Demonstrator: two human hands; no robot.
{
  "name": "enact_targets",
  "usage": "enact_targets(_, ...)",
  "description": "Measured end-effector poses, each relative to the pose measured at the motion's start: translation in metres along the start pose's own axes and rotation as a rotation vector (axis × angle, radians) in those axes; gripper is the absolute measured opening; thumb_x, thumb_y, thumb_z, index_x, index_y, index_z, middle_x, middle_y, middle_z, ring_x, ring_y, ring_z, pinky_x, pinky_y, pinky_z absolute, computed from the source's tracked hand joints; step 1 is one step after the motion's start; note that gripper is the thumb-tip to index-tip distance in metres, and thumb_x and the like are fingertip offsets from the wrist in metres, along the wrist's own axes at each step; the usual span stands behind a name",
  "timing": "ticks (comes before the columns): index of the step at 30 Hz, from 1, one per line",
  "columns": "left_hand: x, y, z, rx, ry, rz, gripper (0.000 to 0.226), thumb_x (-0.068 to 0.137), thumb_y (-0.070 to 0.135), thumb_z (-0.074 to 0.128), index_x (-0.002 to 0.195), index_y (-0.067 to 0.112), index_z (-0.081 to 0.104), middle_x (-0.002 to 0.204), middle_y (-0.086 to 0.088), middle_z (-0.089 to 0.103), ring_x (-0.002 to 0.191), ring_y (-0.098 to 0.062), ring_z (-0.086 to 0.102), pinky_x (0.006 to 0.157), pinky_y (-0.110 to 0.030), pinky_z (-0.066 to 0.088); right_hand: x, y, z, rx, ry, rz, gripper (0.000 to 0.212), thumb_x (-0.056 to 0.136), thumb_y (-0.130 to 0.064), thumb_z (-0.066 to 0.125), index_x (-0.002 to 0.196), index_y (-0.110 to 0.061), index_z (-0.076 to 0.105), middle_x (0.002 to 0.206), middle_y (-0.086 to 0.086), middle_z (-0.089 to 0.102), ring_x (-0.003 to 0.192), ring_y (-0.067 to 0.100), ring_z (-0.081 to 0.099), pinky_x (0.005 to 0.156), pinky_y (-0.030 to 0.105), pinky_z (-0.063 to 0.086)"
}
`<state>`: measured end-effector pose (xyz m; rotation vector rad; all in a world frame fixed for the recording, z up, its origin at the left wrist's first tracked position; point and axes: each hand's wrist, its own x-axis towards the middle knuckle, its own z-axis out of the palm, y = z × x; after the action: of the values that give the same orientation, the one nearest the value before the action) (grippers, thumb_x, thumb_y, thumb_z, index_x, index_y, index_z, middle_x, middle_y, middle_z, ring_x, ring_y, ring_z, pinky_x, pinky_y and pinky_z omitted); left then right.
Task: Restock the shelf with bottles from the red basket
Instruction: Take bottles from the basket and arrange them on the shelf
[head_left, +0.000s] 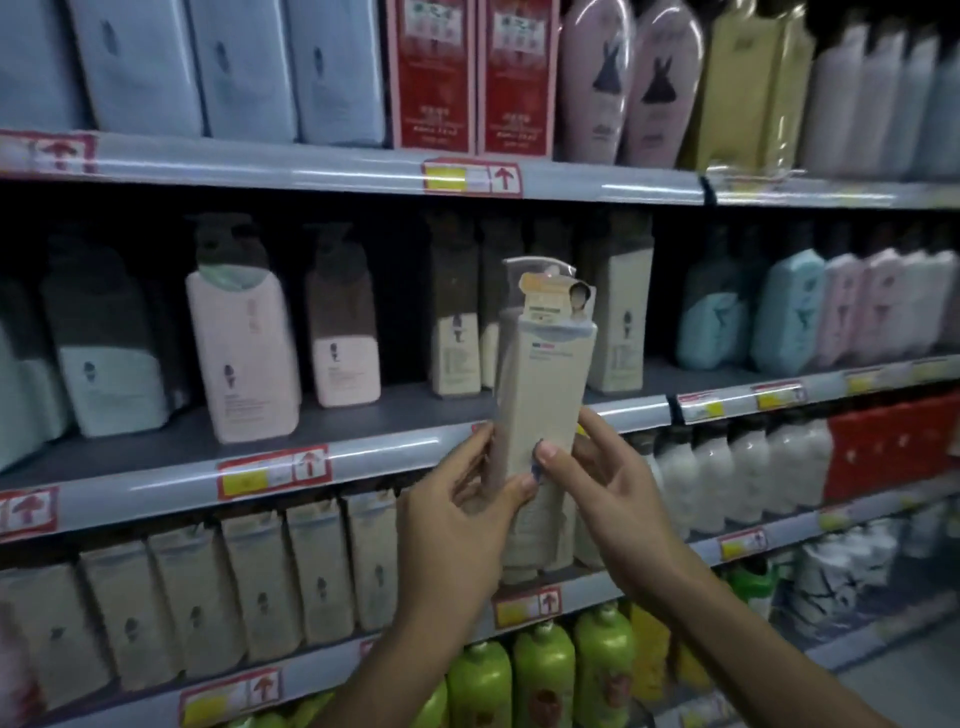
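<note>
Both hands hold one tall cream bottle (540, 405) upright in front of the middle shelf (363, 457): the left hand (457, 525) wraps its lower left side, and the right hand (608, 483) presses its thumb on the front with fingers behind. The bottle's pump top, with a paper tag, rises before the matching cream bottles (621, 322) standing on that shelf.

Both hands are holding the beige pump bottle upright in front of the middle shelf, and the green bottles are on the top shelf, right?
Not quite. In the head view the green bottles are on the bottom shelf. Both the left hand and right hand do hold the beige pump bottle upright.
</note>
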<state>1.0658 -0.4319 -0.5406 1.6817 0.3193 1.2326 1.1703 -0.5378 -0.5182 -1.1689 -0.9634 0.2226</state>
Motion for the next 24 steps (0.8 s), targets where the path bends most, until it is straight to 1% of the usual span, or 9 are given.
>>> enact_targets(3,0.039,0.004,0.043,0.055,-0.008,0.064,0.061,0.077,0.029,0.088,0.131,0.042,0.064,0.104,0.04,0.069,0.096,0.011,0.069,0.081,-0.021,0.06,0.041,0.0,-0.035,-0.007,0.015,-0.059,0.042,0.101,-0.008,0.058,0.142,-0.014,0.054,0.127,0.005,0.074,0.121,0.02,0.068,0.1,0.033,0.056)
enact_targets(5,0.065,0.007,0.068,0.07,0.001,0.099,0.063,0.079,0.03,0.086,0.137,0.038,0.061,0.103,0.042,0.068,0.098,0.013,0.067,0.082,-0.02,0.06,0.071,0.001,-0.052,-0.015,0.011,-0.108,0.046,0.103,-0.007,0.056,0.147,-0.013,0.049,0.132,0.005,0.07,0.124,0.019,0.066,0.099,0.029,0.056)
enact_targets(7,0.09,0.007,0.089,0.052,0.022,0.119,0.061,0.081,0.024,0.085,0.136,0.035,0.063,0.109,0.036,0.07,0.102,0.009,0.068,0.086,-0.023,0.06,0.101,0.004,-0.066,-0.038,0.024,-0.164,0.05,0.103,-0.005,0.056,0.151,-0.014,0.044,0.138,0.005,0.067,0.128,0.017,0.064,0.106,0.028,0.052)
enact_targets(10,0.117,0.002,0.114,0.021,0.066,0.165,0.055,0.083,0.011,0.082,0.132,0.028,0.067,0.097,0.042,0.069,0.094,0.014,0.068,0.081,-0.011,0.056,0.139,0.013,-0.075,-0.135,0.037,-0.258,0.054,0.103,-0.003,0.055,0.153,-0.013,0.039,0.141,0.002,0.064,0.13,0.013,0.061,0.107,0.026,0.05)
enact_targets(12,0.131,-0.007,0.125,0.018,0.096,0.17,0.051,0.085,0.007,0.079,0.131,0.025,0.068,0.097,0.036,0.072,0.093,0.011,0.07,0.08,-0.012,0.057,0.158,0.025,-0.078,-0.201,0.046,-0.295,0.058,0.103,-0.001,0.055,0.155,-0.015,0.035,0.146,0.001,0.059,0.134,0.011,0.057,0.11,0.028,0.048)
enact_targets(15,0.143,-0.02,0.132,0.039,0.101,0.14,0.045,0.089,0.01,0.075,0.132,0.023,0.068,0.109,0.016,0.077,0.094,0.006,0.072,0.081,-0.014,0.058,0.176,0.044,-0.081,-0.266,0.032,-0.287,0.063,0.102,-0.004,0.057,0.157,-0.016,0.029,0.152,0.005,0.051,0.139,0.014,0.052,0.115,0.039,0.045)
enact_targets(16,0.145,-0.023,0.131,0.055,0.096,0.123,0.045,0.09,0.011,0.075,0.133,0.023,0.068,0.11,0.014,0.077,0.093,0.006,0.072,0.081,-0.015,0.058,0.18,0.049,-0.082,-0.268,0.028,-0.272,0.063,0.102,-0.005,0.058,0.158,-0.016,0.029,0.153,0.006,0.05,0.14,0.015,0.051,0.116,0.04,0.045)
enact_targets(20,0.142,-0.025,0.126,0.131,0.06,0.112,0.049,0.09,0.019,0.076,0.135,0.033,0.063,0.097,0.029,0.069,0.089,0.012,0.068,0.071,-0.008,0.054,0.194,0.053,-0.087,-0.244,0.003,-0.223,0.063,0.102,-0.005,0.057,0.158,-0.017,0.03,0.152,0.007,0.052,0.139,0.015,0.053,0.114,0.036,0.046)
enact_targets(24,0.126,-0.024,0.118,0.247,0.075,0.135,0.037,0.089,0.024,0.074,0.114,0.047,0.061,0.102,0.037,0.063,0.095,0.007,0.063,0.07,-0.01,0.052,0.196,0.049,-0.089,-0.258,-0.047,-0.182,0.061,0.104,-0.003,0.054,0.159,-0.015,0.03,0.152,0.007,0.053,0.139,0.016,0.052,0.116,0.042,0.044)
